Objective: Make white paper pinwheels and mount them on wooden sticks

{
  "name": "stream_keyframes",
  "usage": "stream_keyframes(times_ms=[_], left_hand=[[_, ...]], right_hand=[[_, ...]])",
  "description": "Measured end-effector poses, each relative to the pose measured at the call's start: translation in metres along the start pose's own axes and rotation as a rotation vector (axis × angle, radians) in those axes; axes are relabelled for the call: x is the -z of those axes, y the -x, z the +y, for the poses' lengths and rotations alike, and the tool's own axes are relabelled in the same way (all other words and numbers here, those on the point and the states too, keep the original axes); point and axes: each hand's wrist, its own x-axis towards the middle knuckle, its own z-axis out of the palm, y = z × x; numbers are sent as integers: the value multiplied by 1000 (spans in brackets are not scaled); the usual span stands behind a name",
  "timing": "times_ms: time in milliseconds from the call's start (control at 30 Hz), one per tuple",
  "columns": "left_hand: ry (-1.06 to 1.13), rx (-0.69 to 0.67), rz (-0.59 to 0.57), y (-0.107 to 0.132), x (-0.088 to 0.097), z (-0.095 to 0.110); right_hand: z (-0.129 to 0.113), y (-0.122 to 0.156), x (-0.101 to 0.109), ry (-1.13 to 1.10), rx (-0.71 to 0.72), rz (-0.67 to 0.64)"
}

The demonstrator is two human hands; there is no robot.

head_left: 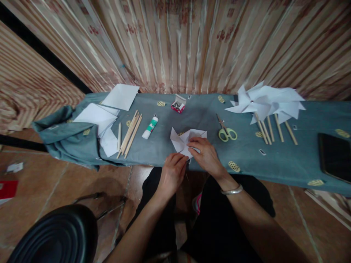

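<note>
Hands (203, 150) on folded paper (189, 136) (scissors (224, 129) near).

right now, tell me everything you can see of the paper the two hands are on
The paper is white and thin-looking, with pointed flaps spreading left and right. It is over the grey-green cloth, close to the cloth's front edge. The left hand touches its near side; the right hand touches it around the middle, hiding part of it.
</note>
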Motion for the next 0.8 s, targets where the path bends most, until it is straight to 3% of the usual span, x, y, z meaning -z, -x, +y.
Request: stream_keyframes(times_ms=[267,533,800], left_hand=[[-2,4,2,0,0,0],[-26,15,-21,3,1,2],[-47,28,2,6,3,4]], right_hand=[[-3,2,2,76,53,-32],[-17,15,2,313,124,-117],[-28,21,-8,402,186,-141]])
